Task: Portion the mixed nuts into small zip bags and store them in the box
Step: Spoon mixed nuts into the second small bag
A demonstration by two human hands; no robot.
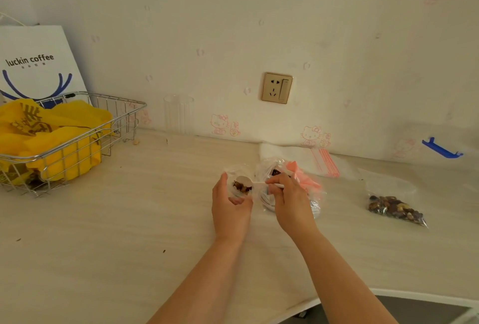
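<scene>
You are mid-scoop: your right hand (286,194) pinches the handle of a white spoon (248,184) between thumb and fingers, and the bowl of the spoon, loaded with nuts (242,187), sits right at the mouth of the small zip bag (236,181). Your left hand (229,203) curls around that bag from the near side, thumb and fingers holding the opening wide.

To do this well, keep the left hand's hold firm enough that the mouth stays round, and tip the spoon only once its bowl is inside the rim, so nothing rolls onto the table (129,220). Tilt slowly; the mix looks lumpy and may drop in a clump.

The supply of nuts lies just right of the spoon, in the crumpled clear bag (277,168) partly under your right hand, so the reach back for another scoop is short. One filled bag (395,208) already lies well apart to the right on the table, and a stack of empty bags (311,159) rests against the wall behind the supply. I cannot tell which container is the box; the wire basket (77,142) at the far left holds yellow bags.
</scene>
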